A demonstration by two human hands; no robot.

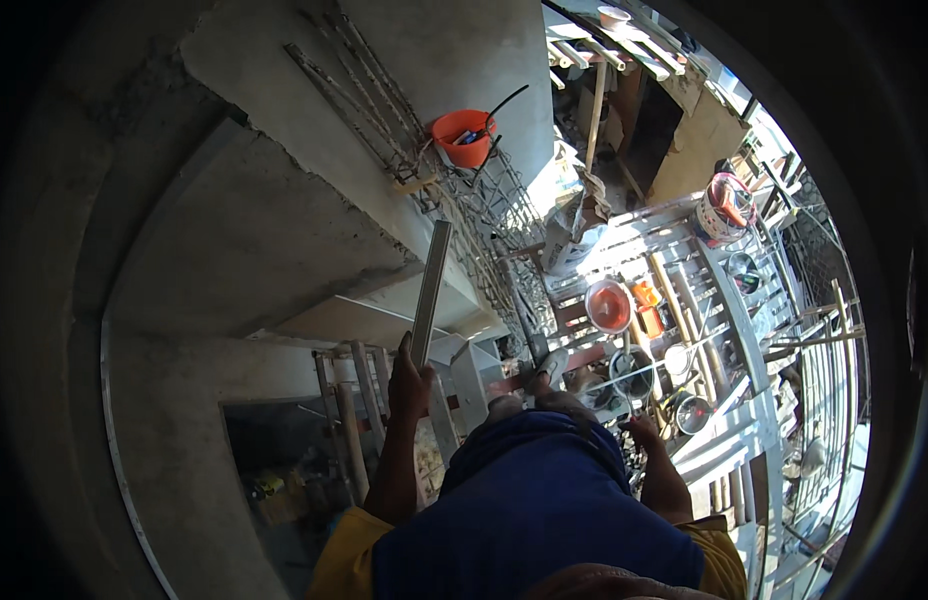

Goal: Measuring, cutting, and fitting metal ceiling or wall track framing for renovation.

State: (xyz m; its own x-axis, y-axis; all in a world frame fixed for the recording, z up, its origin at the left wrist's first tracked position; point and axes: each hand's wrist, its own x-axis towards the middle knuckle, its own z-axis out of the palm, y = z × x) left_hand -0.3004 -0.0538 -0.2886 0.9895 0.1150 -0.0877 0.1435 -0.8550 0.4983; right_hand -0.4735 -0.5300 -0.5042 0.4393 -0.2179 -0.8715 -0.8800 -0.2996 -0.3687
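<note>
My left hand [411, 388] is wrapped round the lower end of a long, straight grey metal bar [434, 280]. The bar points up and away from me, in front of the grey plastered wall [274, 220]. On the other side of my body, my right hand [644, 433] is lowered with its fingers curled. What it holds, if anything, is too small and dark to make out. Nearest to that hand are a dark round bucket [632, 372] and a metal pan [693, 414].
Slatted planks form a platform, with a reddish basin [609, 306], an orange container [651, 320] and a sack [569, 235] on it. Farther off are an orange bucket [465, 138] by metal lattice bars and a white bucket [725, 210]. A broken wall edge [324, 185] juts out at left.
</note>
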